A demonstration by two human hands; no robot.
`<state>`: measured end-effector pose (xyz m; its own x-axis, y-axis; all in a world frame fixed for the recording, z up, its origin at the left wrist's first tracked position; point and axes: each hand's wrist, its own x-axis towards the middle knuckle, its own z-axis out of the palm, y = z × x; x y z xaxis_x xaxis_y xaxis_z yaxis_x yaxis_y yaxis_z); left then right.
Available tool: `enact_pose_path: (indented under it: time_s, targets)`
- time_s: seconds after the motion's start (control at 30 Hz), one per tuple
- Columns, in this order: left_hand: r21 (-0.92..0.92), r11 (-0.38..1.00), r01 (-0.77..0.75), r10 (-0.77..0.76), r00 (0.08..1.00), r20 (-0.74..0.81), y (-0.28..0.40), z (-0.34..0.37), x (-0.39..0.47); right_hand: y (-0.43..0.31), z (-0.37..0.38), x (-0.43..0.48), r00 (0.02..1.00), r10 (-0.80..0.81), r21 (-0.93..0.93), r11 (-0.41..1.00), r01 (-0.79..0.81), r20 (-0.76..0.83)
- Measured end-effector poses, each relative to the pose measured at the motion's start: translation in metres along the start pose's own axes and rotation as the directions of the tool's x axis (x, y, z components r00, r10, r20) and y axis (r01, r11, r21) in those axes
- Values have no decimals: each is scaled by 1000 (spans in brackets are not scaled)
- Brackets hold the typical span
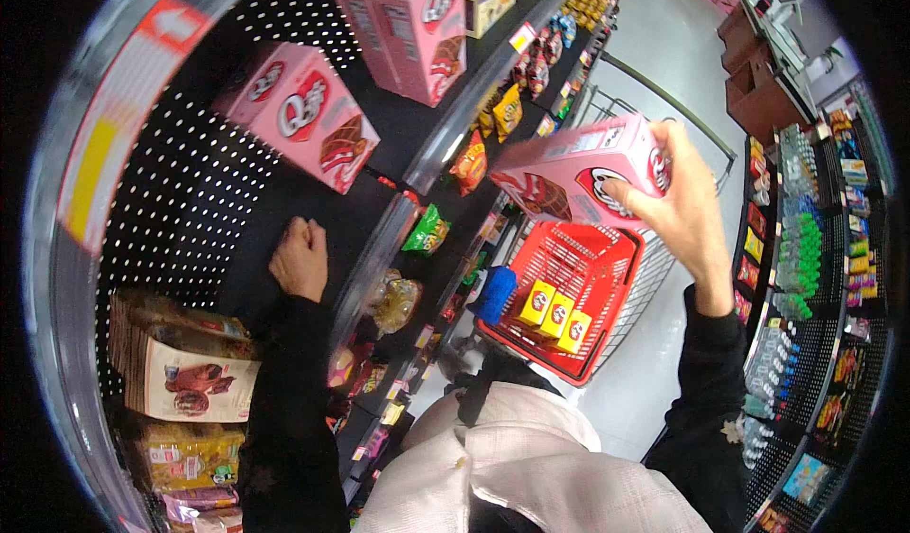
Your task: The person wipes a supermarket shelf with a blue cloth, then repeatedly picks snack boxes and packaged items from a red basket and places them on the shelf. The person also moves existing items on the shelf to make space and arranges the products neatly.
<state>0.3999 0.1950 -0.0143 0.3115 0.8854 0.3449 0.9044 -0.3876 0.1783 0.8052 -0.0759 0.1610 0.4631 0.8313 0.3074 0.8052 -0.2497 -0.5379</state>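
A pink snack box (583, 177) is in my right hand (686, 199), thumb on its front face and fingers over its end. It is tilted above a red plastic basket (625, 277) that sits in a wire shopping cart (640, 305). Several small yellow boxes (559, 314) and a blue item (495, 295) are at the basket. My left hand (302, 257), fingers curled and nothing visible in it, rests on or just over the black shelf (259, 238). Beyond it a matching pink box (306, 117) stands on that shelf, with more pink boxes (416, 35) farther back.
Lower shelves on the left hold bagged snacks (466, 163) and a green packet (426, 231). Flat brown packages (199, 383) lie near my left forearm. Shelves with green-capped bottles (800, 263) line the right side, and a brown counter (768, 71) stands farther off.
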Motion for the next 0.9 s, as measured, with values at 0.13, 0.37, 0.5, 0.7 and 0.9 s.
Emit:
enact_pose_path:
  time_s: [0.13, 0.37, 0.5, 0.7, 0.9]
  targets:
    - [-19, 999, -34, 34, 999, 10, -1, -3, 0, 111, 66, -48, 952, 304, -159, 942, -296, 29]
    - [-110, 994, -20, 26, 998, 49, -8, -3, -4, 274, 186, -149, 792, 604, -282, 778, -562, 87]
    - [-134, 991, -31, 41, 997, 69, -11, -1, -3, 321, 230, -184, 706, 702, -347, 687, -639, 89]
    - [-14, 1000, 18, -18, 999, 52, -6, -5, -3, 351, 266, -201, 646, 761, -460, 592, -662, 50]
    - [-10, 1000, 9, -8, 999, 49, -9, -5, -2, 356, 279, -199, 573, 817, -533, 515, -672, 68]
